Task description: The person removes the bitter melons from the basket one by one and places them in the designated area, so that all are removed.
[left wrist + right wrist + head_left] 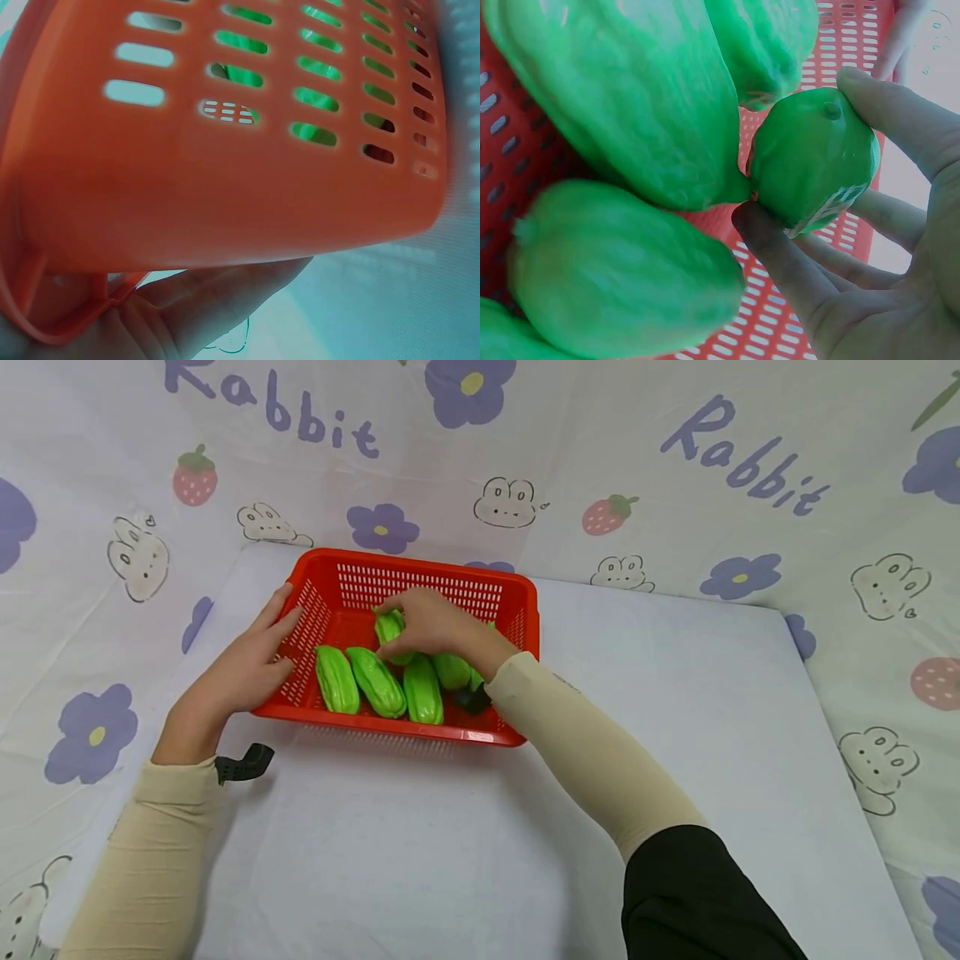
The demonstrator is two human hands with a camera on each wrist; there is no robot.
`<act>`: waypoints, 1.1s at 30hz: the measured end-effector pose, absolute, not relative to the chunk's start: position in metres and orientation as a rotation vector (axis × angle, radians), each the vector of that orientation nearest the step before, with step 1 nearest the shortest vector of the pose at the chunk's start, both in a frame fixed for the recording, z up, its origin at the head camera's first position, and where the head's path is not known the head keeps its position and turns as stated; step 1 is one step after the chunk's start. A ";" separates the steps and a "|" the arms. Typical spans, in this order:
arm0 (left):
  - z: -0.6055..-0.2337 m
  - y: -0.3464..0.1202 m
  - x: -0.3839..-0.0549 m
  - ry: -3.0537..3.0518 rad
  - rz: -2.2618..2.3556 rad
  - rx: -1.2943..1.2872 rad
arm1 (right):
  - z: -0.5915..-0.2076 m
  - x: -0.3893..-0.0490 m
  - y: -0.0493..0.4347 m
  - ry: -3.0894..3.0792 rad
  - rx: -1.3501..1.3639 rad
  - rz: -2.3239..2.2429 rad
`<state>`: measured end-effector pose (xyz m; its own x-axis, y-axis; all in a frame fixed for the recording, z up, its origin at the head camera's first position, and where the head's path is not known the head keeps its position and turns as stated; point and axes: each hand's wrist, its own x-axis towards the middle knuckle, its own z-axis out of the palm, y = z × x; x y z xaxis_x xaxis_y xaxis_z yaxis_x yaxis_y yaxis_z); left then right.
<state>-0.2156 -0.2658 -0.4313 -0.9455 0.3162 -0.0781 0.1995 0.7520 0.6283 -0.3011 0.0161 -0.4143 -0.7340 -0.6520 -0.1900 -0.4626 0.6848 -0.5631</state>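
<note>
A red slotted basket [420, 560] holds several bright green, glossy, elongated ridged fruits. My right hand [431, 622] reaches inside and pinches one green fruit [810, 157] between thumb and fingertips. In the right wrist view its blunt, rounded end faces the camera. Three more green fruits lie in a row along the near side: the left one [337, 681], the middle one [377, 683] and the right one [423, 691]. Others lie partly hidden under my right wrist. My left hand [243, 668] grips the basket's left rim, with a digit along the outer wall in the left wrist view.
The basket stands on a white-covered table [675, 693], towards its back left. Behind hangs a cloth [555, 452] printed with rabbits, flowers and strawberries. A black wrist mount [246, 763] sticks out beside my left sleeve, and another black piece [474, 699] shows under my right wrist.
</note>
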 end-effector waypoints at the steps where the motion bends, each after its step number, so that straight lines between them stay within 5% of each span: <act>1: -0.431 -0.265 -0.215 2.772 0.962 0.413 | -0.414 -0.301 0.017 2.528 -0.866 -0.698; 33: -0.437 -0.263 -0.201 2.812 0.954 0.404 | -0.387 -0.274 0.047 2.671 -0.737 -0.819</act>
